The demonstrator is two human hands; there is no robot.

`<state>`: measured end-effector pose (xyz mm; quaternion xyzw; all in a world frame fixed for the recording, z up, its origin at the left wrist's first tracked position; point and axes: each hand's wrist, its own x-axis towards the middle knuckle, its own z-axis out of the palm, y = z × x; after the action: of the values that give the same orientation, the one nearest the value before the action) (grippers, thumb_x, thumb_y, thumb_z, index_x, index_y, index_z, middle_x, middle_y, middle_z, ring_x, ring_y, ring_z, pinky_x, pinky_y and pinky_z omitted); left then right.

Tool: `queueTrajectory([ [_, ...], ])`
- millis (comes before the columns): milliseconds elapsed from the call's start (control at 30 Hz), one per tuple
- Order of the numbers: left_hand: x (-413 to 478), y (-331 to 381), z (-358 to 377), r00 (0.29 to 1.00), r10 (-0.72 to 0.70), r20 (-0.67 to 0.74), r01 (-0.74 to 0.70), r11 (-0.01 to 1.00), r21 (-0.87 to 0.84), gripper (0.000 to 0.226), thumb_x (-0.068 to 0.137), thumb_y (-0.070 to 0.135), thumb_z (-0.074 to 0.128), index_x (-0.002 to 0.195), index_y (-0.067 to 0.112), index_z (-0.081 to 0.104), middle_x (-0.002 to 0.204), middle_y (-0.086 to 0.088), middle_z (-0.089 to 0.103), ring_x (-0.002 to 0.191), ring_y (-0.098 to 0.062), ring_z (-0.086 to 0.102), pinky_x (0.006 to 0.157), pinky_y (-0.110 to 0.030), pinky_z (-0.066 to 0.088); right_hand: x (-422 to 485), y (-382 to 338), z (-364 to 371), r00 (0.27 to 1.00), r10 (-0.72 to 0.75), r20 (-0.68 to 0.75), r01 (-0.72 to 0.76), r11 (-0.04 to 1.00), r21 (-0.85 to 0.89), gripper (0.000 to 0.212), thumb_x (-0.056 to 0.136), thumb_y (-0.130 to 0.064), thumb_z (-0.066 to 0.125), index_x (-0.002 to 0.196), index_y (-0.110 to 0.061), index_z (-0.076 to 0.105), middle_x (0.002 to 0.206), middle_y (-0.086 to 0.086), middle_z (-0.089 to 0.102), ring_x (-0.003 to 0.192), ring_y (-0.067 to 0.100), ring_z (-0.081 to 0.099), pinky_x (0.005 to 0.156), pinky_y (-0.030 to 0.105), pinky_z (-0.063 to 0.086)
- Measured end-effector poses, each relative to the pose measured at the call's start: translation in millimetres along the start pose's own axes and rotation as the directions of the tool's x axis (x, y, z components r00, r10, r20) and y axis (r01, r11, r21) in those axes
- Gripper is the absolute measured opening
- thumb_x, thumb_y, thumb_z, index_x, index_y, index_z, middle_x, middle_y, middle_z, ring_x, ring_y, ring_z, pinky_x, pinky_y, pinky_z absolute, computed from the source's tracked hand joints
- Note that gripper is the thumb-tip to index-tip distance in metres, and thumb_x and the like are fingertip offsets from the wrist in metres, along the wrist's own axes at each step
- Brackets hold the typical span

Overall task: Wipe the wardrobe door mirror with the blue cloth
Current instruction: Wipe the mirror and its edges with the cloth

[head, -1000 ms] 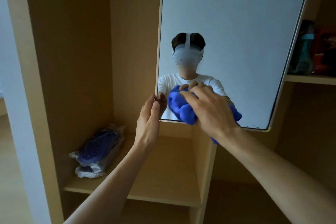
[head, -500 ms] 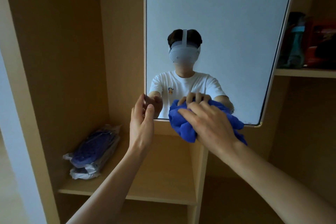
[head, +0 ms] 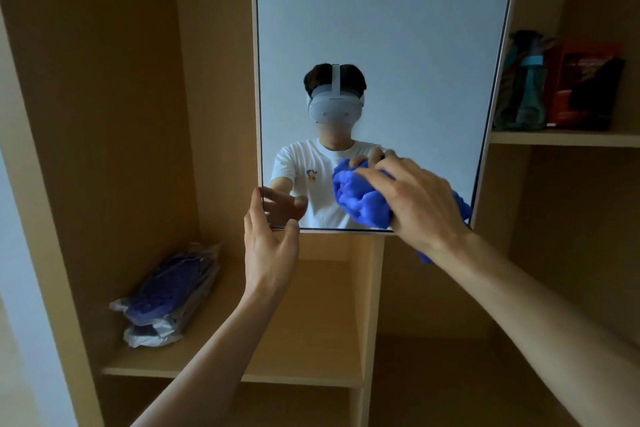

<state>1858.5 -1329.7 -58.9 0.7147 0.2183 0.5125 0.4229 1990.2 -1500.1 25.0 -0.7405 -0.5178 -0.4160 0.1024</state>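
**Head view: cloth on lower right of mirror pane**

Head view, single frame.

- The mirror (head: 381,28) is on the wardrobe door and fills the upper centre; its bottom edge runs across mid-frame.
- The blue cloth (head: 360,198) is bunched into a wad and lies against the glass at about 5 o'clock on the pane, just above the bottom edge. One tail hangs below the wrist.
- The right hand (head: 419,204) lies on top of the cloth. Its fingers are spread slightly apart and curled over the wad, gripping it and pressing it to the glass.
- The left hand (head: 268,246) is at the pane's 7 o'clock corner. The fingers are together along the left edge and the thumb tip is at the bottom rim, so the corner is pinched between them.
- The reflection shows a person in a white headset and a white T-shirt with a small chest graphic. No lettering on it is legible.
- A plastic-wrapped bundle (head: 169,295) with dark blue contents lies on the lower shelf (head: 311,322) at 8 o'clock in the frame. No label can be read.
- The right-hand shelf (head: 561,138) at 2 to 3 o'clock holds a teal-capped bottle (head: 523,87) just beside a red box (head: 581,87). The print on the box is too blurred to read.
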Motion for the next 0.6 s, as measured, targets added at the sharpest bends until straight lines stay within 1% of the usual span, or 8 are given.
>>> queueTrajectory([
  [67, -3.6, -0.3, 5.1, 1.000, -0.016, -0.010, 0.016, 1.000, 0.004, 0.077, 0.099, 0.023, 0.057, 0.162, 0.032, 0.013, 0.148, 0.009, 0.029, 0.122, -0.010, 0.047, 0.095, -0.030, 0.037, 2.2, 10.8, -6.8, 0.999, 0.023, -0.039, -0.022, 1.000, 0.016, 0.044, 0.086, -0.014, 0.062, 0.130, -0.019, 0.062, 0.111, 0.004, 0.060, 0.097, 0.027, 0.058, 0.065, 0.039, 0.052],
  [133, -6.9, -1.2, 10.7, 0.999, -0.028, -0.026, 0.028, 1.000, 0.012, 0.079, 0.099, 0.023, 0.058, 0.162, 0.032, 0.011, 0.155, 0.002, 0.026, 0.126, -0.014, 0.045, 0.095, -0.028, 0.034, 0.6, 16.6, -7.4, 0.999, 0.029, -0.042, -0.028, 1.000, 0.004, 0.044, 0.086, -0.012, 0.063, 0.129, -0.018, 0.062, 0.111, 0.005, 0.060, 0.095, 0.027, 0.057, 0.066, 0.040, 0.053],
  [233, -9.0, -3.6, 16.1, 0.998, -0.008, -0.055, 0.011, 0.999, 0.049, 0.082, 0.098, 0.021, 0.060, 0.163, 0.029, 0.010, 0.157, 0.000, 0.025, 0.137, -0.018, 0.039, 0.098, -0.029, 0.031, -6.4, 17.4, -0.4, 0.999, 0.017, -0.043, -0.019, 0.999, -0.038, 0.041, 0.090, -0.014, 0.059, 0.130, -0.020, 0.061, 0.109, 0.002, 0.060, 0.094, 0.025, 0.056, 0.072, 0.041, 0.051],
  [333, -8.1, -6.5, 19.2, 0.997, -0.001, -0.075, 0.007, 0.997, 0.079, 0.083, 0.097, 0.022, 0.060, 0.163, 0.029, 0.009, 0.157, 0.000, 0.025, 0.138, -0.019, 0.039, 0.096, -0.030, 0.032, -18.1, 17.1, 11.9, 0.999, -0.032, -0.021, 0.030, 0.997, -0.074, 0.033, 0.096, -0.018, 0.049, 0.126, -0.019, 0.061, 0.106, 0.004, 0.060, 0.094, 0.025, 0.056, 0.083, 0.042, 0.048],
  [400, -8.1, -7.7, 21.3, 0.996, 0.010, -0.086, -0.002, 0.996, 0.095, 0.084, 0.097, 0.022, 0.060, 0.163, 0.029, 0.008, 0.157, -0.001, 0.025, 0.138, -0.020, 0.039, 0.097, -0.032, 0.033, -29.4, 17.1, 20.2, 0.997, -0.082, 0.012, 0.083, 0.996, -0.039, 0.028, 0.098, -0.019, 0.044, 0.119, -0.017, 0.062, 0.102, 0.006, 0.059, 0.093, 0.028, 0.055, 0.089, 0.044, 0.045],
  [467, -9.3, -8.6, 23.3, 0.995, 0.023, -0.096, -0.012, 0.994, 0.107, 0.085, 0.097, 0.021, 0.061, 0.163, 0.028, 0.007, 0.158, -0.001, 0.024, 0.139, -0.022, 0.039, 0.100, -0.034, 0.035, -41.3, 16.7, 26.6, 0.994, -0.102, 0.036, 0.100, 0.994, 0.048, 0.023, 0.098, -0.018, 0.045, 0.112, -0.015, 0.063, 0.096, 0.007, 0.058, 0.090, 0.029, 0.056, 0.088, 0.047, 0.045],
  [533, -11.1, -9.6, 24.2, 0.995, 0.030, -0.099, -0.018, 0.993, 0.117, 0.087, 0.097, 0.021, 0.061, 0.163, 0.027, 0.005, 0.159, -0.001, 0.022, 0.140, -0.022, 0.038, 0.102, -0.035, 0.036, -50.9, 16.1, 30.7, 0.994, -0.094, 0.056, 0.087, 0.991, 0.106, 0.023, 0.097, -0.017, 0.047, 0.113, -0.016, 0.064, 0.096, 0.005, 0.059, 0.090, 0.028, 0.057, 0.085, 0.047, 0.048],
  [600, -11.7, -9.7, 23.7, 0.995, 0.033, -0.093, -0.021, 0.992, 0.125, 0.088, 0.097, 0.022, 0.061, 0.163, 0.027, 0.004, 0.160, -0.001, 0.020, 0.141, -0.022, 0.037, 0.105, -0.036, 0.037, -54.8, 17.6, 33.0, 0.995, -0.083, 0.062, 0.076, 0.992, 0.099, 0.025, 0.097, -0.019, 0.048, 0.117, -0.020, 0.063, 0.098, 0.003, 0.060, 0.091, 0.025, 0.057, 0.083, 0.046, 0.048],
])
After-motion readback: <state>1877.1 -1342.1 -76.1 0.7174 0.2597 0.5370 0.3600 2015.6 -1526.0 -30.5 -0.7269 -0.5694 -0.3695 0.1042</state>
